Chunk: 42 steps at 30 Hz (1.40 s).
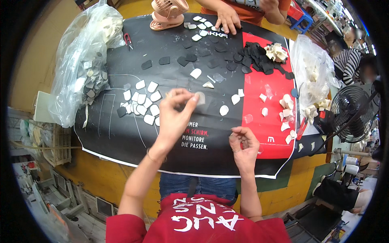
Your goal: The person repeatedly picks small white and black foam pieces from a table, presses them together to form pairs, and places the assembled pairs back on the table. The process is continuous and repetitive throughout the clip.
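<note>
My left hand [174, 111] is closed, pinching a small pale, round-topped piece [200, 98] between thumb and fingertips above the middle of the table. To the right and nearer to me, my right hand [245, 148] is raised over the border of the mat's black and red parts. Its fingers are curled together, and I cannot make out whether anything is in them. White round-topped pieces with dark edges [141, 99] lie scattered left of my left hand. A few loose white pieces [224, 110] rest between my hands and farther right.
Clear bags of pieces [91, 75] and of pale scraps [312, 65] flank the black-and-red mat [194, 158]. Black pieces [257, 56] are heaped at the far right. Red snips [128, 41] lie far left, near a pink fan [168, 14]. A co-worker's hand [229, 20] rests opposite.
</note>
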Motion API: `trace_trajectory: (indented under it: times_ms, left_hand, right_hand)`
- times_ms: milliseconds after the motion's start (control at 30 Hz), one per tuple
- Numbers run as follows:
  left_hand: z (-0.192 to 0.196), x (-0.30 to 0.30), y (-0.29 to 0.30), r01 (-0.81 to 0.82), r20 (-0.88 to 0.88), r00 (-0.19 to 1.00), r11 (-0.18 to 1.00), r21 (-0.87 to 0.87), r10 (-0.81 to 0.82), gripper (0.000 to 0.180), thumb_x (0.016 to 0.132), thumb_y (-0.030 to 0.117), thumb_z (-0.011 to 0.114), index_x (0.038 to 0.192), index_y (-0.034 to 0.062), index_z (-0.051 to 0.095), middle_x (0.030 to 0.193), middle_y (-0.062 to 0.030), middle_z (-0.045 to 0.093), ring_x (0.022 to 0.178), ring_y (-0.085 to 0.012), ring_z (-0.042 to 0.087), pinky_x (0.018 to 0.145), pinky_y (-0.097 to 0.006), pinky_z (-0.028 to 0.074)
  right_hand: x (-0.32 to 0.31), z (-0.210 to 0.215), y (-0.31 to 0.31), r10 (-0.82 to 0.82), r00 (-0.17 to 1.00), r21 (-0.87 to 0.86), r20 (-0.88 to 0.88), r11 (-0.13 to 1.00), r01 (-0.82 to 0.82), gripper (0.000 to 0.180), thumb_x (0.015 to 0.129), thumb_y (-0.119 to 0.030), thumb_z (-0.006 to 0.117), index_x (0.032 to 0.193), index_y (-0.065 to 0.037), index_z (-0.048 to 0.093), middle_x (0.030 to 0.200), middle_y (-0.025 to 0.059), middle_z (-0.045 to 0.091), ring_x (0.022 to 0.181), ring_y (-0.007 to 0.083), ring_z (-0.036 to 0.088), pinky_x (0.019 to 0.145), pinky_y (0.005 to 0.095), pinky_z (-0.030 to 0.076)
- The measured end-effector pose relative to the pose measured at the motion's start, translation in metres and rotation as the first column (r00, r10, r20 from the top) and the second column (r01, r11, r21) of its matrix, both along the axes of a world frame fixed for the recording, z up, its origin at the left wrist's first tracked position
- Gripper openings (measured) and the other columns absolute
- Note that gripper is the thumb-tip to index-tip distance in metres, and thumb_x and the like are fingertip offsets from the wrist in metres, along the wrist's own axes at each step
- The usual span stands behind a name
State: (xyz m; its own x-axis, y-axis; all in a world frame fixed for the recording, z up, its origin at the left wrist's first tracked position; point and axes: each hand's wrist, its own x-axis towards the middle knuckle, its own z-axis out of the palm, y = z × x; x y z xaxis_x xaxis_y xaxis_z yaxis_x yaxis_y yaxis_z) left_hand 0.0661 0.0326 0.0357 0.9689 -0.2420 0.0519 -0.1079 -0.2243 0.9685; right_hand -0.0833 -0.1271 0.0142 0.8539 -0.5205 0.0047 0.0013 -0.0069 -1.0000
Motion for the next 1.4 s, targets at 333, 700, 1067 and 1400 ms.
trace_trajectory:
  times_ms: [333,700,1067,1400]
  left_hand:
    - [0.016,-0.094,-0.023,-0.075,-0.088,0.995,0.938,-0.339,0.048,0.016,0.091,0.006,0.072,0.105,0.0026,0.078,0.104,-0.0058,0.063,0.096,-0.0125,0.058,0.084,-0.028,0.048]
    - [-0.014,0.140,0.088,-0.398,0.586,0.743,0.490,0.775,-0.324,0.029,0.090,0.024,0.069,0.110,0.0027,0.071,0.112,-0.0099,0.065,0.105,-0.0285,0.061,0.092,-0.042,0.044]
    - [-0.001,0.057,0.054,-0.341,0.773,0.443,0.712,0.614,-0.454,0.006,0.086,0.014,0.067,0.087,0.0098,0.070,0.094,-0.0044,0.067,0.089,-0.0227,0.066,0.094,-0.042,0.044]
    - [-0.033,-0.076,0.020,-0.044,0.647,0.619,0.803,0.594,-0.445,0.034,0.076,0.023,0.082,0.107,0.0117,0.073,0.111,-0.0014,0.065,0.098,-0.0179,0.061,0.096,-0.040,0.040]
  right_hand:
    - [0.022,0.014,0.037,-0.020,0.975,0.592,0.219,0.798,-0.116,0.022,0.092,-0.006,0.073,0.110,0.003,0.067,0.096,0.0111,0.073,0.081,0.0124,0.068,0.073,0.0246,0.056]
    - [-0.007,-0.015,-0.027,-0.068,0.979,0.609,0.193,0.791,-0.065,0.012,0.095,-0.006,0.070,0.105,0.001,0.067,0.095,0.0099,0.071,0.072,0.0102,0.061,0.067,0.0245,0.050]
    - [-0.003,-0.011,-0.030,-0.008,0.994,0.606,0.108,0.794,-0.059,0.013,0.094,-0.005,0.070,0.105,0.001,0.067,0.094,0.0133,0.071,0.071,0.0131,0.062,0.065,0.0244,0.051]
    - [-0.003,0.026,-0.023,0.228,0.928,0.283,-0.295,0.948,-0.143,0.018,0.090,-0.002,0.073,0.105,0.008,0.069,0.093,0.0143,0.074,0.070,0.0134,0.068,0.066,0.0248,0.057]
